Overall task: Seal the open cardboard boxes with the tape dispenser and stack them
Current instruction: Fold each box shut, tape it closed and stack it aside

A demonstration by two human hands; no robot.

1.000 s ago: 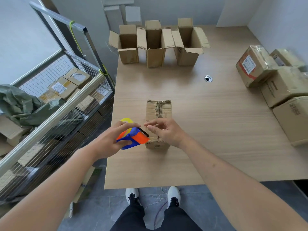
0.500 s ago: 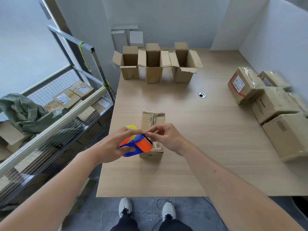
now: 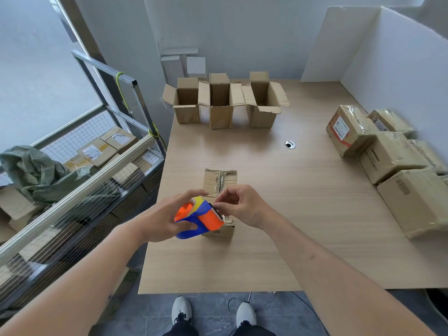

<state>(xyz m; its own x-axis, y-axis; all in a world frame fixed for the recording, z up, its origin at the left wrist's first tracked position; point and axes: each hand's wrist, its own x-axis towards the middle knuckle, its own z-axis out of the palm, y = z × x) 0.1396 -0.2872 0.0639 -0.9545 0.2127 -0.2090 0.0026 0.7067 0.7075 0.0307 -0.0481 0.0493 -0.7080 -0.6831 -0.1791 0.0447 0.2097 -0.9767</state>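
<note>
Holding the tape dispenser (image 3: 198,220) in our left hand (image 3: 157,220), fingers wrapped round it, just above the closed box (image 3: 220,183) on the table (image 3: 303,214); our right hand (image 3: 242,206) pinches at its serrated edge. Light, rigid plastic, we judge; grip the body, avoid the teeth.

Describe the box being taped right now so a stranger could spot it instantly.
Start at the wooden table and look to its near left part, just beyond both hands. The closed cardboard box stands there alone, flaps folded shut, unlike the three open boxes at the far edge.
</note>
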